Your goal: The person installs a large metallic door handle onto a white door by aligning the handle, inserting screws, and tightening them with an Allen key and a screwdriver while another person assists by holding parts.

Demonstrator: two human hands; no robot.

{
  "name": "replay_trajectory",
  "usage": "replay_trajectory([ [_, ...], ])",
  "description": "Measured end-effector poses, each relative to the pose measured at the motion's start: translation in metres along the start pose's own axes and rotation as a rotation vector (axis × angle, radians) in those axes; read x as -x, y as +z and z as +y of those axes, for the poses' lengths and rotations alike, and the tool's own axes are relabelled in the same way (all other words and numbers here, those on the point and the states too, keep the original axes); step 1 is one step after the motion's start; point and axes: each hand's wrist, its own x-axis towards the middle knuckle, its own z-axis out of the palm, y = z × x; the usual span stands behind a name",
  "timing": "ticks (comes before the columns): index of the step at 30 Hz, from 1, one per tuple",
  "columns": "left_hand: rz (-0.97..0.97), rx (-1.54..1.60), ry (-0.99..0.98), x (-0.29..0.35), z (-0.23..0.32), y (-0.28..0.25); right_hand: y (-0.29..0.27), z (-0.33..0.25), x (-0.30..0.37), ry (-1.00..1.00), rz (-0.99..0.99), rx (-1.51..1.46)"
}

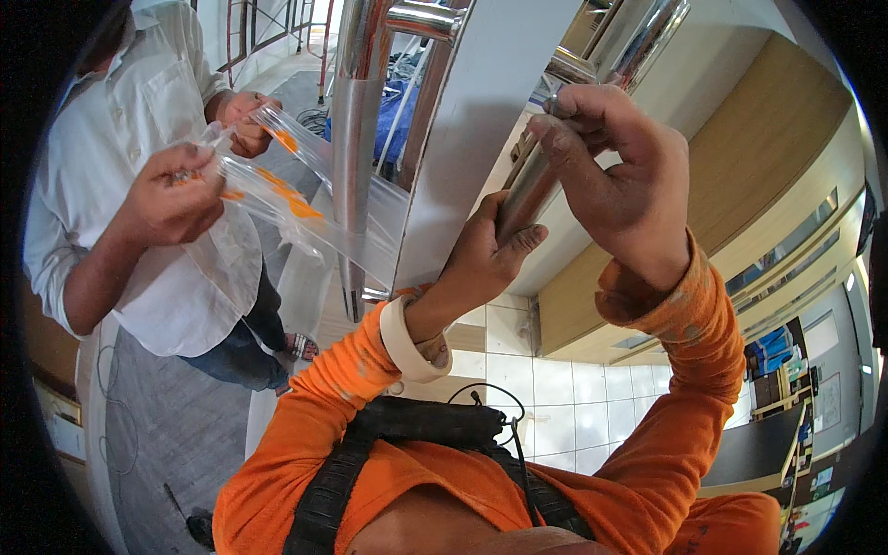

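Observation:
A white door panel (481,111) stands edge-on before me, with a long steel pull handle on each side. My left hand (486,254) is wrapped round the lower part of the right-side door handle (529,192). Higher up, by that handle's upper mount (571,67), my right hand (634,171) is closed, thumb and forefinger pinched together. A small shiny bit shows at its fingertips, too small to name. The left-side door handle (354,148) runs down the panel's other face; neither of my hands is on it.
At the left, a person in a white shirt (153,102) holds a clear plastic bag (314,199) with orange print, stretched behind the left handle. Wooden cabinets (731,176) line the right. Scaffolding (268,32) and a blue sheet (396,116) lie beyond. White tiles (564,398) cover the floor.

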Motion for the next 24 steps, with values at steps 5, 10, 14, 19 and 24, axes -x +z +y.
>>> replay_trajectory([
  [5, -0.012, -0.015, -0.168, -0.002, 0.017, 0.007, -0.042, 0.023, -0.017, -0.532, 0.029, 0.601],
  [10, 0.024, -0.058, -0.086, 0.001, 0.015, 0.008, -0.046, 0.012, -0.032, -0.662, 0.056, 0.854],
  [14, -0.002, -0.132, -0.079, 0.006, 0.016, 0.002, -0.042, 0.012, -0.036, -0.707, 0.056, 0.934],
  [19, 0.021, -0.071, 0.033, 0.008, 0.007, 0.0, -0.038, 0.013, -0.04, -0.745, 0.064, 0.963],
  [24, -0.017, -0.059, -0.033, 0.005, 0.013, -0.006, -0.038, 0.018, -0.043, -0.761, 0.054, 0.995],
])
